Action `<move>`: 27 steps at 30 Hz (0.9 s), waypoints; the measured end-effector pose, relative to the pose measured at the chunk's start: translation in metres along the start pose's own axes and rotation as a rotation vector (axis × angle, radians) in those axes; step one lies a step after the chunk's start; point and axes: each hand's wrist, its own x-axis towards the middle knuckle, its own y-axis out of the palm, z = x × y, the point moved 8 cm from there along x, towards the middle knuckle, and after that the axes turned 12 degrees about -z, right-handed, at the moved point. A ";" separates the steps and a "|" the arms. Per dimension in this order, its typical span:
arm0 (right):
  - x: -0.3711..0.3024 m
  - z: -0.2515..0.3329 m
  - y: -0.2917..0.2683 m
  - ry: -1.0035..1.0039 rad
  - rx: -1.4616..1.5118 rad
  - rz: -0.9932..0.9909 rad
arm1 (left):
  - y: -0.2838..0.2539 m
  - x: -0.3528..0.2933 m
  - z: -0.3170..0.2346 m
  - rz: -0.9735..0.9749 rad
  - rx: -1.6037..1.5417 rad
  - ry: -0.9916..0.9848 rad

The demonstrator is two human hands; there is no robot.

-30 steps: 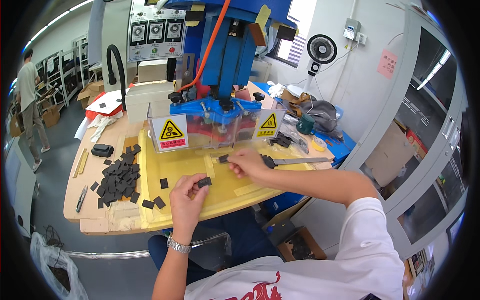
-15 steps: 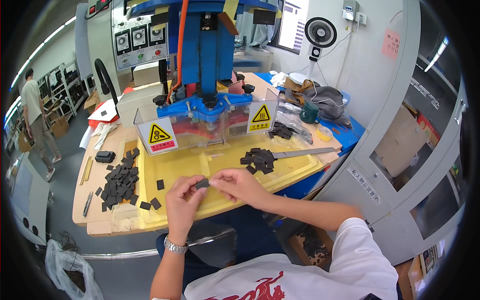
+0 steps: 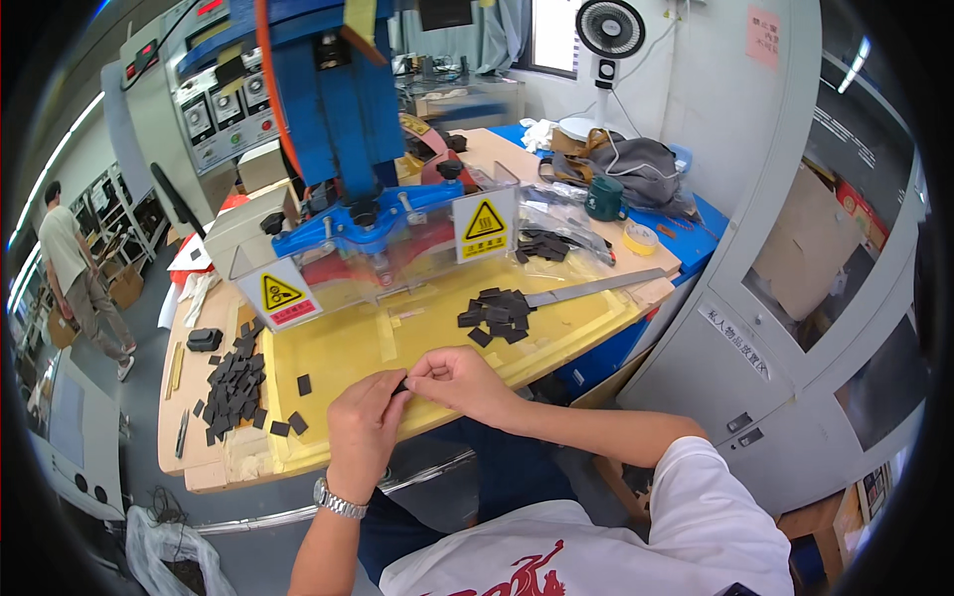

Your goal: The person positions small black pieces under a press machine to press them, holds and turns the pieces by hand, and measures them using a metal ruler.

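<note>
Both hands, the left hand [image 3: 366,429] and the right hand [image 3: 460,382], pinch one small black piece [image 3: 400,385] above the yellow bench [image 3: 348,348], and it could slip if the fingers loosen

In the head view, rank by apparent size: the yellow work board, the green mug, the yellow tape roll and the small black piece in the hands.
1. yellow work board
2. green mug
3. yellow tape roll
4. small black piece, mostly hidden by fingers

Fan [image 3: 609,30], green mug [image 3: 603,198], perhaps tape [image 3: 638,236].
</note>
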 end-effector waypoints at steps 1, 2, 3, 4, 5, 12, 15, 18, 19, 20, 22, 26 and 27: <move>0.000 -0.002 -0.001 -0.005 0.009 -0.004 | 0.001 0.001 -0.002 0.002 0.004 0.018; -0.001 -0.003 -0.001 -0.003 0.014 -0.021 | 0.001 -0.001 -0.003 0.015 -0.006 0.025; -0.002 0.000 0.003 -0.027 0.015 -0.002 | -0.001 -0.002 -0.001 0.010 0.029 0.019; -0.003 0.001 0.007 -0.051 0.016 0.017 | -0.003 -0.003 0.001 0.004 0.064 0.013; -0.003 0.001 0.012 -0.090 0.025 0.036 | -0.005 -0.004 0.001 -0.019 0.063 0.041; -0.040 0.035 0.004 -0.452 -0.151 -0.122 | -0.006 -0.005 0.003 0.028 0.090 -0.039; -0.040 0.037 -0.001 -0.412 -0.180 -0.064 | 0.002 0.000 0.004 0.071 0.043 -0.049; -0.034 0.035 -0.006 -0.351 -0.193 -0.035 | 0.010 0.005 0.006 0.097 0.000 -0.089; -0.031 0.033 -0.007 -0.323 -0.192 -0.016 | 0.011 0.007 0.007 0.091 0.000 -0.090; -0.031 0.033 -0.006 -0.325 -0.195 -0.012 | 0.013 0.008 0.010 0.104 -0.010 -0.108; -0.029 0.037 -0.006 -0.354 -0.160 -0.044 | 0.016 0.011 0.015 0.110 -0.018 -0.130; -0.023 0.030 -0.002 -0.349 -0.167 -0.074 | 0.020 0.017 0.030 0.126 -0.070 -0.211; -0.018 0.025 -0.004 -0.330 -0.175 -0.095 | 0.022 0.019 0.032 0.151 -0.079 -0.197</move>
